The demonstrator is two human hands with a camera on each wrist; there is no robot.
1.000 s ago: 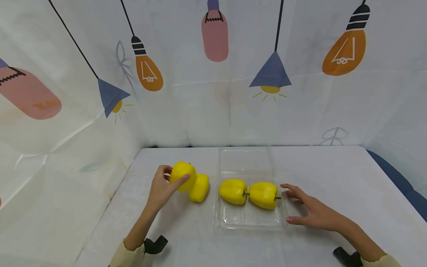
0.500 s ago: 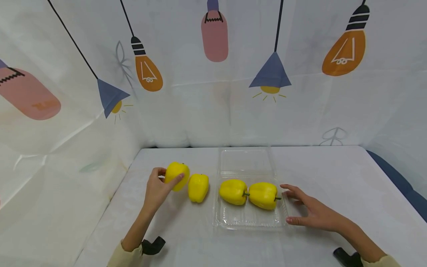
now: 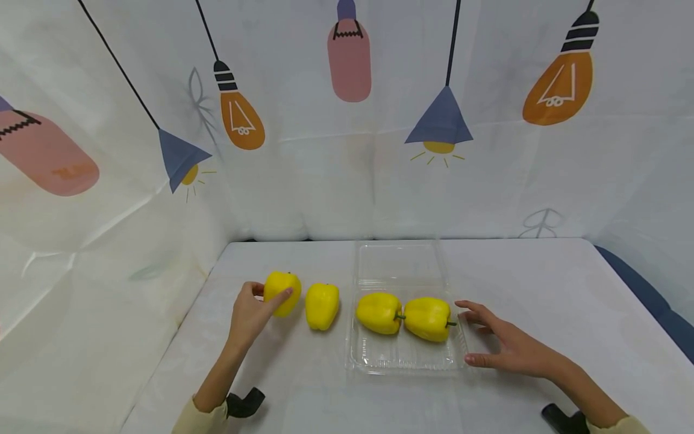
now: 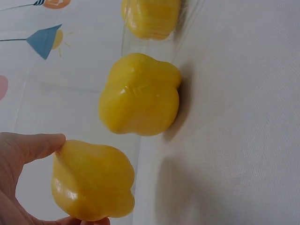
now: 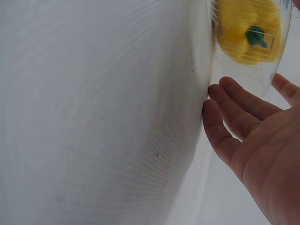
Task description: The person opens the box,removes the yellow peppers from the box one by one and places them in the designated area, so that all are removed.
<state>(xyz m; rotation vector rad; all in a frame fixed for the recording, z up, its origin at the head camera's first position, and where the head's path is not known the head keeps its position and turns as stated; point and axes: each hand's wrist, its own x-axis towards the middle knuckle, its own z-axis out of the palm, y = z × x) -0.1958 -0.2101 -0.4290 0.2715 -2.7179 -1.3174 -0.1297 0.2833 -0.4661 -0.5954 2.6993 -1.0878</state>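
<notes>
My left hand [image 3: 250, 316] grips a yellow bell pepper [image 3: 283, 293] between thumb and fingers. In the left wrist view that pepper [image 4: 93, 180] is held just off the table, with a shadow beside it. To its right a second yellow bell pepper [image 3: 322, 307] stands on the table. Two more yellow peppers lie on their sides in the clear plastic box [image 3: 379, 360], the left one [image 3: 378, 313] and the right one [image 3: 427, 319], green stems pointing right. My right hand [image 3: 506, 343] is at the box's right edge, fingers extended and spread, holding nothing.
The box's clear lid [image 3: 398, 260] lies open toward the back of the white table [image 3: 520, 271]. Behind the table hangs a white sheet [image 3: 325, 181] printed with lamps and bulbs. A dark blue object [image 3: 645, 289] shows past the table's right edge.
My left hand has moved left and slightly lower with its pepper, so a gap now separates it from the standing pepper. The right hand and the box have stayed in place.
</notes>
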